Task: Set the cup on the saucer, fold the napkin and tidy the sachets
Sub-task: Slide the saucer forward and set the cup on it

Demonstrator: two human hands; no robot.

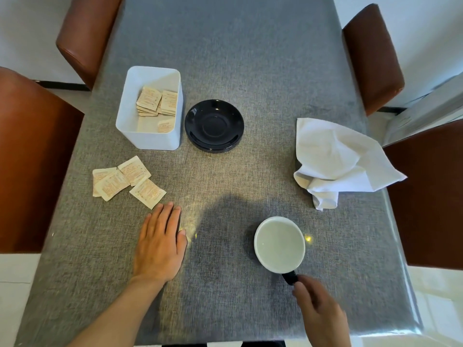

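Note:
A cup (279, 244), white inside with a black handle, stands upright on the table near the front right. My right hand (320, 314) is at the handle, fingers pinched around it. An empty black saucer (214, 126) sits further back near the table's middle. A crumpled white napkin (338, 161) lies at the right edge. Several loose sachets (125, 180) lie scattered at the left. More sachets are inside a white box (150, 139) beside the saucer. My left hand (160, 244) rests flat on the table, palm down, just below the loose sachets.
The grey cloth-covered table (238, 58) extends back. Brown chairs stand at the left (30, 159), back left (85, 33), back right (370, 58) and right (431, 196). The napkin overhangs the right table edge slightly.

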